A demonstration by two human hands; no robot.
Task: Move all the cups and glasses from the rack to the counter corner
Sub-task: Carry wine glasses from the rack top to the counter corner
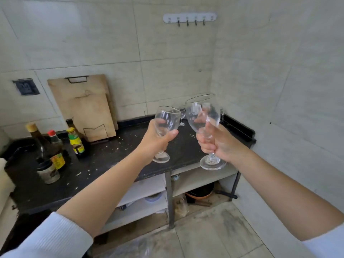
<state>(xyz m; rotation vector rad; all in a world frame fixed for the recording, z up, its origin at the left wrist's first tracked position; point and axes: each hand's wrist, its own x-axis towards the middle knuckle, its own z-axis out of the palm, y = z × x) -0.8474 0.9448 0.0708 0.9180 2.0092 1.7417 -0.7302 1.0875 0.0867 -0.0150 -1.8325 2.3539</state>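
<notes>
My left hand (157,141) grips a small clear stemmed glass (166,119) by the lower bowl, upright above the black counter (104,161). A larger clear goblet (203,113) is held by its stem in my right hand (216,142), its foot hanging past the counter's front edge. Both glasses are in the air, pointing toward the far right corner. In that corner stand a small stemmed glass (182,116) and a clear handled mug (221,115), partly hidden behind the goblet.
Several sauce bottles and jars (54,151) crowd the counter's left side. Two wooden cutting boards (85,107) lean on the back wall in a wire stand. Crumbs dot the counter. Open shelves (149,198) with dishes and a pan lie below. A hook rail (189,18) hangs above.
</notes>
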